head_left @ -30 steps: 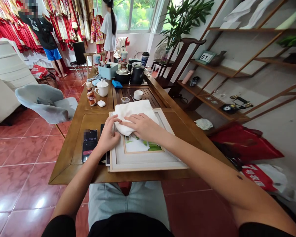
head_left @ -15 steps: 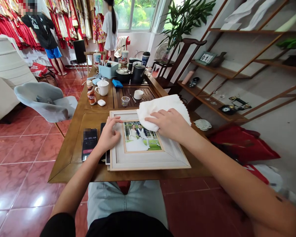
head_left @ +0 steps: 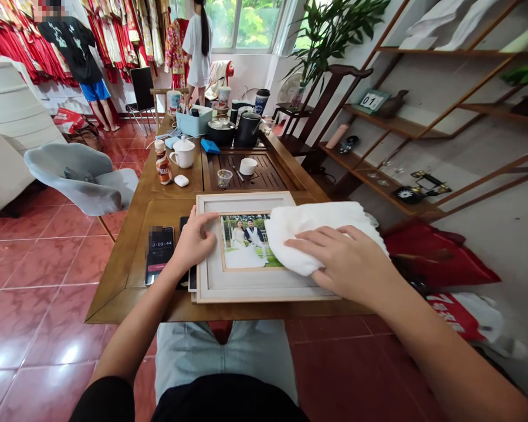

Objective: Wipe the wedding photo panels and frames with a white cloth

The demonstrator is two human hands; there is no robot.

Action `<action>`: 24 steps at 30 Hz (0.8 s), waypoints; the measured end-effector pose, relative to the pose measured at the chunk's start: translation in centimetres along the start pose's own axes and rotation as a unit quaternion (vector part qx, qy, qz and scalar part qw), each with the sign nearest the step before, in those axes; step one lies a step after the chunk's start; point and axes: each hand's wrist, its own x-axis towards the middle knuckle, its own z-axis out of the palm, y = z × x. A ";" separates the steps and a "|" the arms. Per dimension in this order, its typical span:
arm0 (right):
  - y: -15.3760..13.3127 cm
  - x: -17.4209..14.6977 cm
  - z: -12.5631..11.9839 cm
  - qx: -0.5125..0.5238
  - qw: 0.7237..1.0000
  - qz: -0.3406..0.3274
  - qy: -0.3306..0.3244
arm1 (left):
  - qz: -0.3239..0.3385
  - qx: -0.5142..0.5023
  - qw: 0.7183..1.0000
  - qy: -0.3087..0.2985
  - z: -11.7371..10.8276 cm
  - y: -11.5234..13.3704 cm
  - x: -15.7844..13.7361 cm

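A picture frame (head_left: pixel 242 287) with a pale wide border lies near the table's front edge, around a photo (head_left: pixel 246 241) of two people in wedding clothes. My left hand (head_left: pixel 196 239) grips the frame's left side, its fingers on the border beside the photo. Under my right hand (head_left: pixel 345 258) is a folded white cloth (head_left: pixel 317 220), held and pressed over the frame's right part. The cloth hides the photo's right edge and much of the right border. Other flat items, mostly covered, lie beneath the frame.
A phone (head_left: pixel 159 255) lies left of the frame. Farther back on the wooden table (head_left: pixel 132 264) stand a bottle (head_left: pixel 162 163), a lidded white cup (head_left: pixel 183 152), a small white bowl (head_left: pixel 247 167) and a blue box (head_left: pixel 194 122). Two people stand near hanging clothes; shelves (head_left: pixel 405 126) are at right.
My right hand and the cloth have slid right and toward me across the frame, uncovering its upper border. My left hand has stayed at the frame's left side.
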 end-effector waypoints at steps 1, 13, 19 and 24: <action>-0.7 -0.6 -0.5 0.009 1.000 0.000 -0.001 | -0.001 0.001 1.000 -0.002 0.0 0.0 0.0; -4.0 -2.7 -0.5 0.061 0.997 0.043 0.035 | -0.004 0.022 0.999 -0.024 -0.3 0.5 0.1; -2.3 0.2 2.8 0.026 0.997 0.064 0.043 | -0.005 0.021 0.999 -0.024 -0.3 0.4 0.1; -1.6 1.0 4.7 0.065 0.994 0.082 0.042 | -0.001 0.015 1.000 -0.021 -0.2 0.3 0.1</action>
